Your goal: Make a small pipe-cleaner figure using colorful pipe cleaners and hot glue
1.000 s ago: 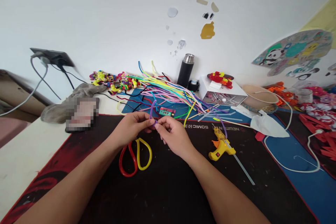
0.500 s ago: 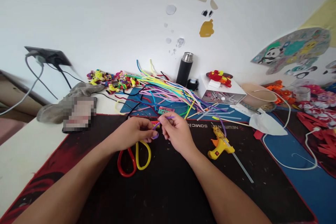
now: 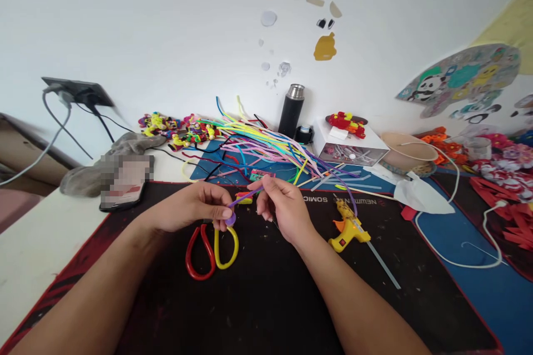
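Note:
A purple pipe cleaner (image 3: 250, 192) is stretched between my hands, its left end wound into a small coil (image 3: 230, 220). My left hand (image 3: 185, 208) pinches it at the coil between thumb and fingers. Farther along the strand, my right hand (image 3: 287, 208) grips it between thumb and forefinger. Below my left hand lie scissors with one red and one yellow handle (image 3: 200, 275); their blades are hidden. Just behind the strand is a small red and yellow piece (image 3: 245, 199). A yellow glue gun (image 3: 353, 234) with a clear glue stick rests on the black mat to the right.
Many coloured pipe cleaners (image 3: 266, 144) are heaped at the back. Behind them stands a black thermos (image 3: 290, 112), with a white box (image 3: 353, 152) to its right. A phone (image 3: 125, 183) lies at left. A beige bowl (image 3: 410, 147) and a white cable (image 3: 453, 263) are at right.
My left hand has moved left and slightly down with the coil, away from my right hand. More of the purple strand now shows between them.

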Demonstrator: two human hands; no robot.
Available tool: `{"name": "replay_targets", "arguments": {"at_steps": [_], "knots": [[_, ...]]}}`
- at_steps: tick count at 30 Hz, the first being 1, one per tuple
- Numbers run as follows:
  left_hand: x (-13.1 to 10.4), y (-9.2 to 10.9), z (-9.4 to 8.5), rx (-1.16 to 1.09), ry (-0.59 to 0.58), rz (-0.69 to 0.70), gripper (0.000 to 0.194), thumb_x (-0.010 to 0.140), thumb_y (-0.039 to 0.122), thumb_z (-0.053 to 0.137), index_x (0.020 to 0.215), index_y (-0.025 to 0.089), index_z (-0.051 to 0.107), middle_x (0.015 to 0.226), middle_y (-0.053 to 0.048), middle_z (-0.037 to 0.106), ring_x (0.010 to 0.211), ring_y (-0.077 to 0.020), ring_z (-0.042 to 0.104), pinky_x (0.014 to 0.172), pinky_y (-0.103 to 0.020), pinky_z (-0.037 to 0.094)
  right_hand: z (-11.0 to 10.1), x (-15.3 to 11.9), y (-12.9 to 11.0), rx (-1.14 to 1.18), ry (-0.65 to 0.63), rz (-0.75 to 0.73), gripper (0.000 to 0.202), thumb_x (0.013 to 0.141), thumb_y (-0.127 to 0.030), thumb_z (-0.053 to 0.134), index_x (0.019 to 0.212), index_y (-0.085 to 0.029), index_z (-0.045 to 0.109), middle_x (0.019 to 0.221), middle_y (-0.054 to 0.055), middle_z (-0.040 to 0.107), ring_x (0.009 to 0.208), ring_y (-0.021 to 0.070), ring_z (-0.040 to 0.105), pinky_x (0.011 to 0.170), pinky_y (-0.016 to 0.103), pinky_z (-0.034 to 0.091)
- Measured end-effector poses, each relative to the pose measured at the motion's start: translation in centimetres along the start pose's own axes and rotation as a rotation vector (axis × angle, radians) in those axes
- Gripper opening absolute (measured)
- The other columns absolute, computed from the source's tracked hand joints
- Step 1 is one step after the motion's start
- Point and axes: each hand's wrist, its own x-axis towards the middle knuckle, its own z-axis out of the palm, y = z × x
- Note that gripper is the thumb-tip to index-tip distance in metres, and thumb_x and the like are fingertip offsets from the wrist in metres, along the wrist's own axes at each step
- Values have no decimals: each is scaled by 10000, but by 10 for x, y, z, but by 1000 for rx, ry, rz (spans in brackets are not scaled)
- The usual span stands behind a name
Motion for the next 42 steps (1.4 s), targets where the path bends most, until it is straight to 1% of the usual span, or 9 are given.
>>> {"name": "replay_targets", "arguments": {"at_steps": [3, 6, 9, 13, 17, 20, 26, 34, 42], "knots": [[-2, 4, -5, -9, 94, 23, 337, 774, 493, 937, 785, 177, 821, 735, -73, 784, 635, -157, 692, 635, -242, 561, -3, 3, -2, 46, 102, 1, 528, 920, -707, 699, 874, -187, 785, 540, -24, 566, 433, 104, 453, 413, 242, 333], [2, 7, -3, -120, 282, 68, 409, 662, 525, 1003, 713, 172, 804, 688, -69, 770, 592, -147, 671, 589, -231, 548, -7, 7, -3, 95, 199, -33, 497, 894, -677, 747, 850, -182, 759, 534, -38, 525, 434, 97, 427, 404, 237, 310], [10, 6, 4, -262, 393, 88, 466, 587, 547, 1040, 689, 164, 797, 673, -65, 760, 599, -146, 685, 575, -213, 549, -10, 8, -1, 80, 216, -58, 449, 922, -627, 742, 888, -179, 753, 553, -42, 530, 440, 93, 434, 404, 228, 300], [16, 1, 12, -354, 356, 74, 481, 570, 523, 1058, 696, 144, 790, 669, -62, 750, 594, -137, 693, 560, -189, 554, -6, 4, 4, -93, 144, -86, 324, 982, -512, 701, 1019, -195, 750, 610, -41, 587, 468, 106, 491, 431, 228, 350], [18, -5, 12, -376, 296, 47, 470, 617, 512, 1045, 720, 131, 789, 677, -61, 755, 580, -112, 686, 574, -167, 565, -1, -1, 8, -330, 80, -203, 220, 1001, -403, 683, 1114, -224, 744, 661, -40, 617, 521, 125, 554, 519, 255, 442], [18, -7, 11, -395, 277, 37, 472, 627, 511, 1041, 727, 127, 787, 684, -58, 752, 577, -106, 684, 579, -165, 571, 0, -4, 12, -508, 54, -300, 187, 1007, -348, 672, 1146, -250, 749, 688, -33, 636, 610, 152, 620, 598, 274, 473], [19, -10, 14, -463, 251, -7, 469, 597, 469, 1062, 719, 119, 776, 690, -46, 731, 568, -100, 664, 563, -170, 557, -1, -7, 13, -771, 22, -446, 202, 1038, -292, 644, 1199, -258, 760, 794, -8, 720, 673, 152, 641, 665, 272, 479], [20, -10, 17, -567, 198, -49, 388, 642, 355, 1037, 725, 104, 754, 622, -9, 630, 504, -75, 543, 470, -168, 417, 1, -10, 10, -898, -44, -555, 214, 1046, -252, 632, 1220, -261, 756, 846, 2, 780, 682, 157, 692, 685, 260, 505], [19, -7, 22, -550, 169, -64, 423, 660, 400, 1023, 713, 112, 717, 624, -3, 602, 499, -71, 492, 458, -180, 345, 1, -9, 10, -864, -21, -549, 114, 1032, -244, 654, 1078, -256, 757, 844, -6, 777, 670, 144, 685, 659, 247, 480]]}}
